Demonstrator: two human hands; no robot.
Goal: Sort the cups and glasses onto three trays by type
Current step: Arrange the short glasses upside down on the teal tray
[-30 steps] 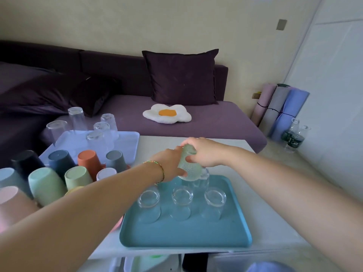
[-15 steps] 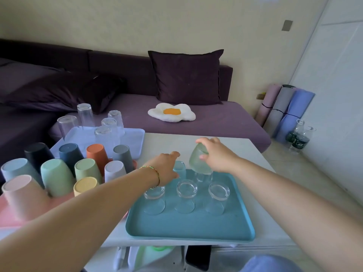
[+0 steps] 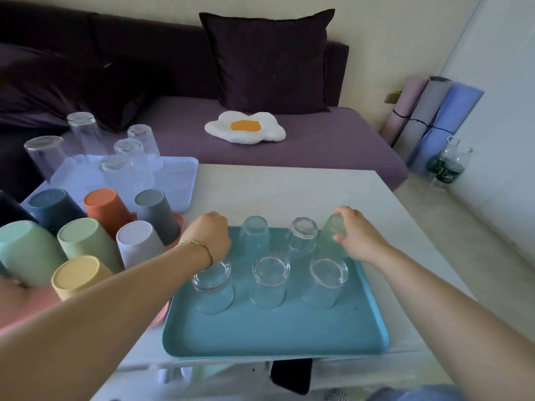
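Note:
A teal tray (image 3: 275, 334) lies in front of me on the white table (image 3: 289, 189). Several short glasses stand upside down on it, three in the front row (image 3: 270, 280) and two behind (image 3: 254, 235). My right hand (image 3: 357, 241) grips a pale green frosted glass (image 3: 331, 241), upside down and slightly tilted at the tray's back right corner. My left hand (image 3: 211, 235) hovers over the back left corner with loosely curled fingers and holds nothing. Tall clear glasses (image 3: 127, 166) stand on a lavender tray (image 3: 176, 186). Coloured plastic cups (image 3: 107, 209) fill a pink tray (image 3: 26, 311).
A purple sofa (image 3: 289, 151) with a dark cushion and an egg-shaped pillow (image 3: 245, 127) runs behind the table. Rolled mats (image 3: 428, 111) and bottles (image 3: 445, 166) stand on the floor at the right. The table's near edge is just below the teal tray.
My right hand carried the green glass to the right and lowered it to the tray's back right corner. My left hand let go of it and drew back to the left.

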